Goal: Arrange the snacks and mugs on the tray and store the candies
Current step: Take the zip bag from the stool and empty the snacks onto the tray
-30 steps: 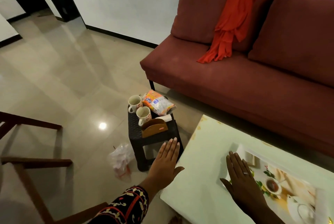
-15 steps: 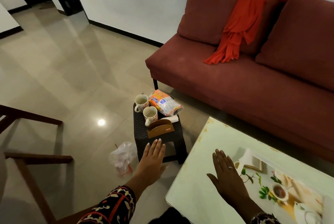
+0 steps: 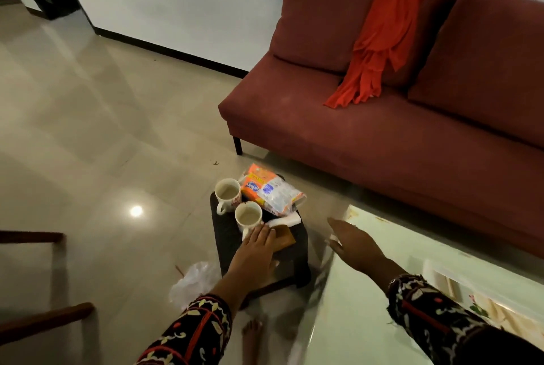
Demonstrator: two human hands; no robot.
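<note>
The picking-up step is only begun. Two white mugs [image 3: 227, 191] and an orange and clear snack packet [image 3: 272, 194] are kept on the small dark woven stool [image 3: 226, 236], left of the pale table [image 3: 362, 314]. The left hand [image 3: 256, 249] is held flat just beside the nearer one, with nothing gripped. The right hand [image 3: 353, 242] is spread. Next, a mug must be gripped.

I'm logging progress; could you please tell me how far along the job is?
Nothing looks done: both mugs and the snack packet sit on the stool, not the tray. In hand: the left hand reaches by the nearer mug; the right hand hovers open. Left: all loading, plus candies, unseen.
</note>
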